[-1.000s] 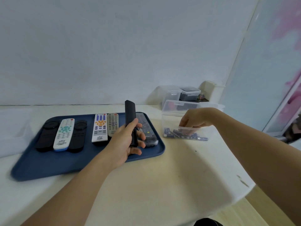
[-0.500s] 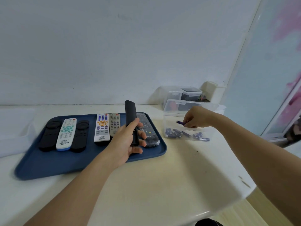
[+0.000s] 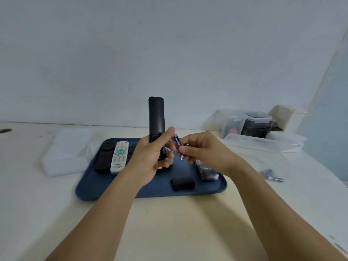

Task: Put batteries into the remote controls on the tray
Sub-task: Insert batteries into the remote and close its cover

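Two batteries (image 3: 178,146) are pinched in the right hand (image 3: 202,150), one blue one angled up toward the other hand, a second mostly behind the fingers. Left hand (image 3: 150,157) is wrapped round the lower part of a black remote (image 3: 156,117), held upright above the blue tray (image 3: 216,187).

Where things lie: white remote (image 3: 119,157) flat on the tray between two dark ones; another remote (image 3: 206,171) at the tray's right, partly under the right wrist. Small black piece (image 3: 182,183) loose on the tray near its front edge, probably the battery cover, not certain. Clear box (image 3: 263,145) well to the right, with a few spare cells (image 3: 271,175) showing near its front.

Risks, as judgement:
- Holding two cells in one pinch invites a drop while one is fed in; a dropped cell would roll off the tray or table.
- Polarity cannot be checked from here; a reversed cell is likely if rushed.
- Upright grip means a loosely seated cell may slide out.
- Loose cover could be knocked by either forearm.

Not visible: the battery slot, hidden by the left palm and fingers. Terminal markings blurred. Middle remotes covered by the hands.
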`<act>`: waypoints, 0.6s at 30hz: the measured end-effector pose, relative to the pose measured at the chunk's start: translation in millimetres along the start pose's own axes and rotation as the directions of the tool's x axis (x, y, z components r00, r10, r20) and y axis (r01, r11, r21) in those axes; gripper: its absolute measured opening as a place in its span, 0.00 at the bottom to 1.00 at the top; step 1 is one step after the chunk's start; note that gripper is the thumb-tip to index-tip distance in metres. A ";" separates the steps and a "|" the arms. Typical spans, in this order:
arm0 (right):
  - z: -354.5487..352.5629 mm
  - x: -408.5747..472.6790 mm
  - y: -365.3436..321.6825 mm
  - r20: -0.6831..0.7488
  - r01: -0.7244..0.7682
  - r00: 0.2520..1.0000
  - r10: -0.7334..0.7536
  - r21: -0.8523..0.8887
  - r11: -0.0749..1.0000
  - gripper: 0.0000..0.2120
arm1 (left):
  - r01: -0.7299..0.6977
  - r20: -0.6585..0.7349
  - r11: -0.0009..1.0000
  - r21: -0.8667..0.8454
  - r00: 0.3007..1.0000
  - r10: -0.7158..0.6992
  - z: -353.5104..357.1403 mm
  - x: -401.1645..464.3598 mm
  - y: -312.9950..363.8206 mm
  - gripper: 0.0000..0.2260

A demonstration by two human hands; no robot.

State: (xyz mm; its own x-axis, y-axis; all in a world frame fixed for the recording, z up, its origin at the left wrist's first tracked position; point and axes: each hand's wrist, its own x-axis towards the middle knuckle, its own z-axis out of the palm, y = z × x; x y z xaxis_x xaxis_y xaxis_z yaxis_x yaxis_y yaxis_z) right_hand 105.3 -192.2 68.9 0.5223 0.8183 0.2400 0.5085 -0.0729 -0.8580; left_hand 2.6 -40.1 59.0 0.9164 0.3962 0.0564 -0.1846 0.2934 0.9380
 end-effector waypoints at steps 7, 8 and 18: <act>31.7 21.5 2.3 0.006 0.028 1.000 -0.029 0.152 0.988 0.05 | 0.040 -0.028 0.987 0.157 0.999 -0.036 -39.5 -3.3 4.7 0.14; 35.2 21.7 5.7 0.005 0.021 1.000 -0.022 0.153 0.988 0.04 | 0.009 -0.007 0.984 0.178 1.000 -0.008 -42.9 -2.8 -1.3 0.11; 34.5 17.6 26.5 -0.158 -0.031 0.986 0.060 0.182 0.983 0.05 | -0.083 -0.041 0.958 0.273 0.994 0.098 -31.0 2.0 -26.3 0.03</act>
State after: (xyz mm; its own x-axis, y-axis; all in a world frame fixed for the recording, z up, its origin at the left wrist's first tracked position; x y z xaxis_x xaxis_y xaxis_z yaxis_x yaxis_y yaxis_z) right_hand 104.4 -160.1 34.7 0.6537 0.7119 0.2566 0.3593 0.0064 -0.9332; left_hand -1.7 -20.1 23.8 0.8786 0.4584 0.1337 -0.1560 0.0109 0.9877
